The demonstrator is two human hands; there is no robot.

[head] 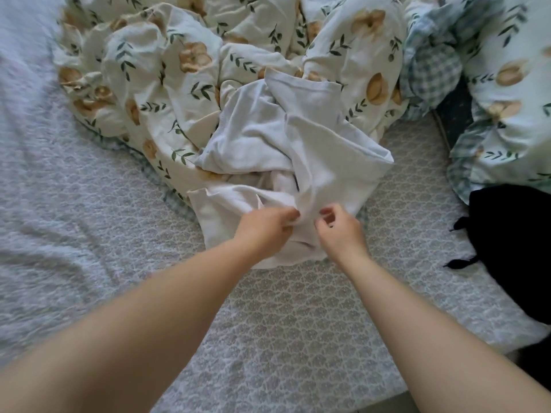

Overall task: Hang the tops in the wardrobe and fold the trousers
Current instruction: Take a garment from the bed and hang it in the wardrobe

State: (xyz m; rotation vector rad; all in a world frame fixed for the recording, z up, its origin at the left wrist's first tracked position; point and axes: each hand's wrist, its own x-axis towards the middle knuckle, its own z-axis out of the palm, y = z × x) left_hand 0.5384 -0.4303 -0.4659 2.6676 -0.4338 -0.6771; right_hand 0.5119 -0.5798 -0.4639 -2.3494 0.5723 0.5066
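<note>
The white garment [298,150] lies crumpled on the bed [298,308], half on the duvet [179,70]. The left hand [265,231] pinches its near fold; the right hand [340,231] curls just beside, grip unclear. A black garment [512,248] lies far right

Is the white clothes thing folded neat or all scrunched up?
Scrunched up. The white garment lies in a creased heap, partly on the flowered duvet, and the left hand pinches its near edge.

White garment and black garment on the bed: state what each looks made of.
White garment: soft matte knit, probably cotton jersey; fine knit texture, limp rumpled folds. Black garment: matte dark cloth, weave too dark to tell; frayed tie ends at its edge.
</note>
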